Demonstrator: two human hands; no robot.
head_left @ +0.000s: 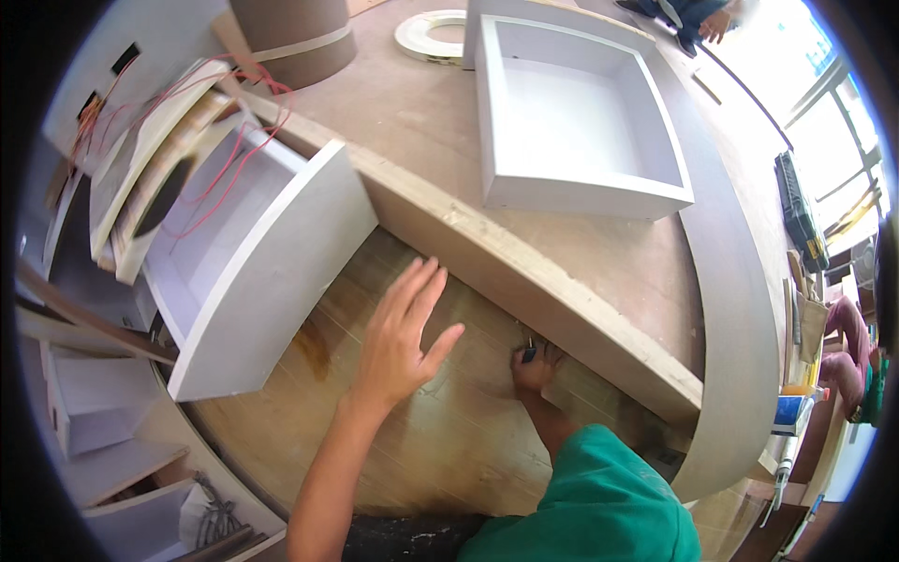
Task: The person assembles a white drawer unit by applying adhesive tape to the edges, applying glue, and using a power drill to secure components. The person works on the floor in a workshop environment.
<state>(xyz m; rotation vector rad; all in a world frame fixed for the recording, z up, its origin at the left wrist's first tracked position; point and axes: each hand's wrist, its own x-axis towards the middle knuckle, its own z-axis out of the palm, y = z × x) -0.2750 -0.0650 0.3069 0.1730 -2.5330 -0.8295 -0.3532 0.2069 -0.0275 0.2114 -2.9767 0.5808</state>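
Observation:
My left hand [403, 328] is raised with its fingers stretched out and nothing in it, close to the lower edge of a long wooden board [524, 253]. Beyond its fingertips on the left stands a white drawer [281, 272] with a curved front. Lower down beside the board, my right hand [535, 373] is closed around a small dark object [529, 354]. Its kind is too small to tell, and part of it is hidden by the fingers. Below both hands lies a wood-plank floor [412, 440] with a brownish stain.
A white open box-shaped drawer [590, 192] rests on the brown panel [412, 112] past the board. Curved pieces [140, 178] and red wires [234, 178] lie on the left drawer. A roll of edging tape [412, 42] sits farther back. Other people are at the right and top right.

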